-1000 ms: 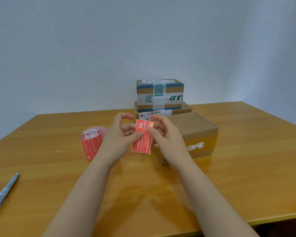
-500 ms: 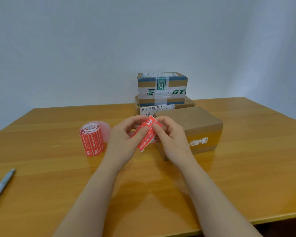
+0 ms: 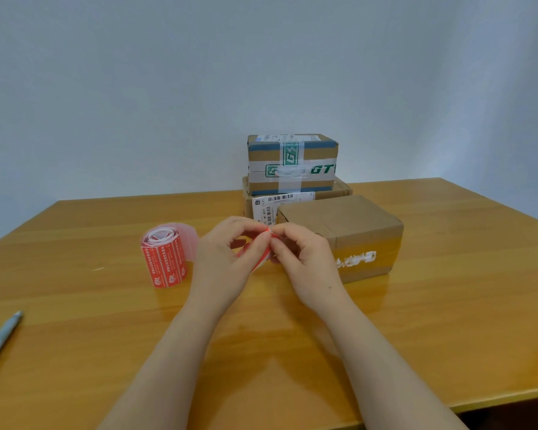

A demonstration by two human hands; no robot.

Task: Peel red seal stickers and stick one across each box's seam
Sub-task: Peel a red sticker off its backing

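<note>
Pinching the far corner of a red rectangular paper seal sticker (image 3: pixel 259 255), left hand (image 3: pixel 225 265) and right hand (image 3: pixel 306 263) meet, each grip clamped on it; sticker, largely hidden, seemingly tilted, held just left of the plain brown cardboard box (image 3: pixel 351 228) on the wooden counter (image 3: pixel 448 311).

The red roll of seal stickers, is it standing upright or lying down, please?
Upright: the red sticker roll stands on end, coiled layers showing on top.

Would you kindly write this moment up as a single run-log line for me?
step: peeling sticker | left hand: pinches red seal sticker | right hand: pinches its top corner | sticker roll: upright on table
</note>
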